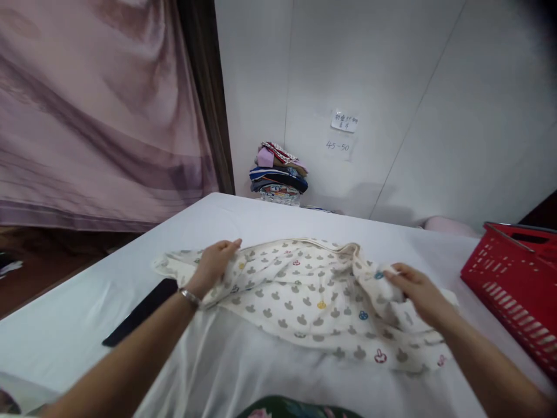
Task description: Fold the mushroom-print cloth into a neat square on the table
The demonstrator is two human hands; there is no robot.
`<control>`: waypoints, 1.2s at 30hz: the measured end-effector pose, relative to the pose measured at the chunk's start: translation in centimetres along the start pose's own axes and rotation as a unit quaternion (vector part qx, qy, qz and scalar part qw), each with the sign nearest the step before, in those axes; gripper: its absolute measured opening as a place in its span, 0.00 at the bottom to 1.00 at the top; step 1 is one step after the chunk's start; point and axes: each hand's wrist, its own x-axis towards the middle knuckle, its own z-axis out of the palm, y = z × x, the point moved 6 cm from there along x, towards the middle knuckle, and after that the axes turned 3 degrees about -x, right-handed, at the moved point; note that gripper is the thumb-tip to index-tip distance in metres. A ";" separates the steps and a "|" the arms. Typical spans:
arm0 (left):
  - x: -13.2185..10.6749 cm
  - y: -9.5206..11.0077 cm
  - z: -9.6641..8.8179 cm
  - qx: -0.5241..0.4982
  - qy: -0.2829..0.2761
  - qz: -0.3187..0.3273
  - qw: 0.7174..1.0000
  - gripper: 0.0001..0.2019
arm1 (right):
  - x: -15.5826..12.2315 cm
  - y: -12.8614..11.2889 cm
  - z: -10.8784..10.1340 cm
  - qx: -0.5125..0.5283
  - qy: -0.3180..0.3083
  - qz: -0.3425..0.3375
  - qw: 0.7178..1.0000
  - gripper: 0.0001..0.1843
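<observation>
A cream garment [300, 290] printed with grey, red, blue and yellow motifs is spread loosely across the white table. Its bound edge runs along the far side and bunches up towards the right. My left hand [216, 266] wears a bracelet at the wrist and pinches the garment's far edge at the left. On the other side, my right hand [415, 290] grips a gathered fold of the same cloth, slightly lifted. A dark flat object [141, 313] lies beside my left forearm, partly covered by it.
A red plastic basket [505, 273] stands at the table's right edge. Beyond the far edge rises a stack of folded clothes [278, 174] against the white wall [348, 58], which bears handwritten paper notes [343, 122]. A pink curtain [100, 116] hangs at the left of the white table [243, 217].
</observation>
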 end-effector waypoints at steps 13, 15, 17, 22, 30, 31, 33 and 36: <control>-12.0 4.0 12.3 -0.157 -0.129 0.080 0.976 0.16 | -8.9 0.2 18.3 0.163 -0.198 0.011 0.966 0.17; -13.0 1.8 13.2 -0.150 -0.138 0.061 0.977 0.16 | -9.7 1.7 19.3 0.161 -0.199 0.024 0.966 0.18; -14.0 0.4 13.2 -0.144 -0.155 0.049 0.976 0.16 | -10.2 2.9 19.5 0.159 -0.189 0.039 0.968 0.18; -16.2 0.3 11.0 -0.130 -0.215 0.071 0.965 0.13 | -10.3 4.1 18.8 0.151 -0.157 0.049 0.975 0.18; -17.2 1.2 8.8 -0.057 -0.190 0.189 0.962 0.05 | -10.7 4.0 19.0 0.162 -0.183 0.056 0.968 0.16; -17.4 1.7 8.6 -0.035 -0.175 0.232 0.956 0.06 | -10.8 3.8 19.0 0.161 -0.183 0.057 0.968 0.16; -17.9 2.5 8.8 0.029 -0.168 0.307 0.936 0.09 | -10.9 3.6 18.8 0.162 -0.181 0.059 0.968 0.15; -18.6 2.9 9.7 0.120 -0.201 0.368 0.900 0.10 | -10.9 3.5 18.6 0.179 -0.176 0.068 0.965 0.15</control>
